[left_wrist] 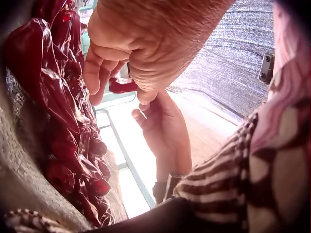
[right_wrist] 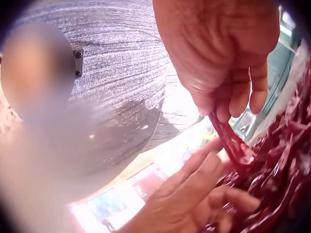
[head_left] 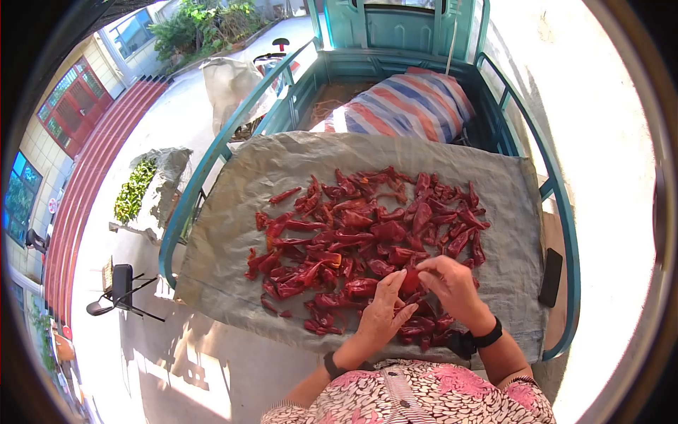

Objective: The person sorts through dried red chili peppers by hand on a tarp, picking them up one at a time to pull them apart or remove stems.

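A heap of dried red chili peppers (head_left: 353, 230) lies spread over a grey-green cloth (head_left: 226, 212) in front of the person. Thumb and fingertips of the right hand (head_left: 455, 288) pinch one end of a red chili pepper (right_wrist: 230, 138), held slanting down over the near part of the heap. Close beside it is the left hand (head_left: 380, 311), its fingers fairly straight and its thumb apart from them. In the right wrist view the left hand (right_wrist: 187, 199) overlaps the pepper's lower end. Red skin of a pepper (left_wrist: 121, 85) shows beyond the left fingers in the left wrist view.
Teal rails (head_left: 191, 191) of a cart bed flank the cloth. A striped woven sack (head_left: 406, 106) lies in the bed behind. At the cloth's right edge rests a dark flat phone-like object (head_left: 551, 278). A black folding chair (head_left: 122, 286) and a heap of green produce (head_left: 135, 191) stand left.
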Tool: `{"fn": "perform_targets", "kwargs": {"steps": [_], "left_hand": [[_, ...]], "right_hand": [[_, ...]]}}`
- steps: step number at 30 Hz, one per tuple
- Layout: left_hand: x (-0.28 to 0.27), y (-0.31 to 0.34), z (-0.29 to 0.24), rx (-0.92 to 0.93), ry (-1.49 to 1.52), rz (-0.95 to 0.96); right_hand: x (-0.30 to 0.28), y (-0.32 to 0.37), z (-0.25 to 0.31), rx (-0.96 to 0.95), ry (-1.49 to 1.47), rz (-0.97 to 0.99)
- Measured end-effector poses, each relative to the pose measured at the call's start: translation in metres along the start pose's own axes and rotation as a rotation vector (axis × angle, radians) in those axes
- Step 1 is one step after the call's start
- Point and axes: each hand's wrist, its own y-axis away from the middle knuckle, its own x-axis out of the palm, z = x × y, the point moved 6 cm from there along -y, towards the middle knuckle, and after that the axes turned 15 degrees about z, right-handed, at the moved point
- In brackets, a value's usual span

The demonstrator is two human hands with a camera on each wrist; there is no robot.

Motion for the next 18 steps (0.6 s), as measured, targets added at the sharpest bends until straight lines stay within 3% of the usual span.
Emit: {"fn": "perform_targets", "kwargs": {"steps": [2,3,6,8,12,16,18], "left_hand": [[0.007,0.0,0.009,0.097,-0.143,-0.006],[0.008,0.001,0.011,0.039,-0.116,0.01],[0.004,0.007,0.014,-0.098,-0.057,0.031],[0.0,0.011,0.017,-0.144,-0.046,0.017],[0.0,0.018,0.018,-0.091,-0.069,0.06],[-0.003,0.025,0.019,-0.097,-0.074,0.048],[-0.005,0.029,0.02,-0.108,-0.108,0.038]], "right_hand": [[0.013,0.008,-0.001,0.067,-0.206,0.093],[0.018,0.01,-0.006,0.126,-0.302,0.131],[0.005,0.004,-0.015,0.108,-0.207,0.009],[-0.02,-0.013,-0.008,0.09,0.035,-0.107],[-0.041,-0.057,-0.012,-0.014,0.412,-0.34],[-0.021,-0.094,-0.042,0.037,0.402,-0.333],[0.001,-0.111,-0.054,0.032,0.462,-0.181]]}}
